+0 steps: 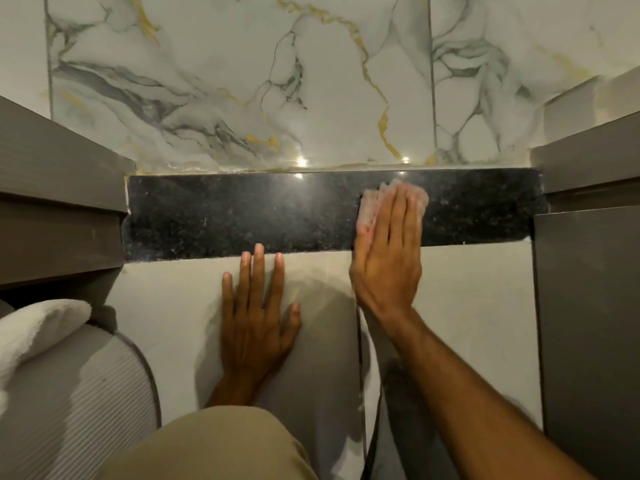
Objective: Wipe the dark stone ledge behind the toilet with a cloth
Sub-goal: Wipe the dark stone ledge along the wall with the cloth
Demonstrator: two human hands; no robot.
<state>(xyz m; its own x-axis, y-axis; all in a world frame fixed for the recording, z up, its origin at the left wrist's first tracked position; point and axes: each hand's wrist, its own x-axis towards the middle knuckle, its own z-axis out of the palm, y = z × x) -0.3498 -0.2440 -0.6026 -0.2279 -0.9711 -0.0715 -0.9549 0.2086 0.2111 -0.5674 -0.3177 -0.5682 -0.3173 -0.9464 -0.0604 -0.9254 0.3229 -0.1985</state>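
Note:
The dark speckled stone ledge [242, 213] runs across the middle of the head view, below the marble wall. My right hand [388, 254] lies flat on a pale pinkish cloth [369, 206], pressing it onto the right part of the ledge; most of the cloth is hidden under the fingers. My left hand [258, 317] rests flat and spread on the light tile face [166, 306] below the ledge, fingertips just short of the ledge's front edge, holding nothing.
Grey cabinets flank the ledge: one at the left [59, 202], one at the right [588, 271]. A white rolled towel [38, 330] lies on a ribbed grey surface [86, 393] at lower left. My beige-clad knee [214, 445] fills the bottom middle.

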